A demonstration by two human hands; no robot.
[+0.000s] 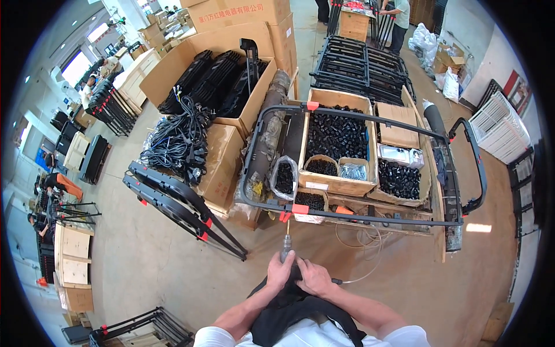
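My left hand (280,271) is closed around the grey front of a power screwdriver (287,246). My right hand (314,278) is closed on the rear part of the same tool, which the fingers mostly hide. The long bit points away from me, its tip at or just below a red clip (285,216) on the near bar of a black tubular frame (381,220); contact I cannot tell. That frame lies across the workbench, with another red piece (313,106) on its far bar. A thin clear hose (378,254) runs off beside my right hand.
Under the frame stand a wooden crate of small black parts (338,139), a tub of screws (354,171) and a bag of black pieces (284,177). Folded black frames (173,194) lean at the left, below bundled cables (182,141). A padded roller (272,127) edges the bench.
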